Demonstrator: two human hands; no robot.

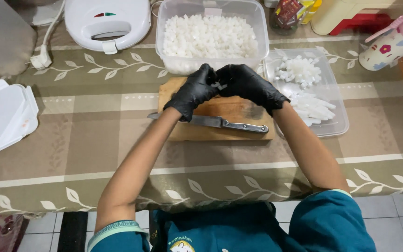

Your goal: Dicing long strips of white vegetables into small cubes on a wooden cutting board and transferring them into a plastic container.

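Observation:
Both hands wear black gloves and meet over the far part of a wooden cutting board point(232, 112). My left hand point(193, 91) and my right hand point(250, 86) are cupped together around a small heap of white cubes point(219, 86), of which only a few show between the fingers. A knife point(225, 124) with a metal handle lies flat across the board, under my left wrist, held by neither hand. Just beyond the hands stands a clear tub point(183, 65) full of white cubes.
To the right, a clear lid point(336, 121) carries white cubes and white strips. A white sandwich maker point(108, 21) sits at the back left, and a white lid point(3, 114) lies at the far left. A floral bottle point(388, 46) stands at the right.

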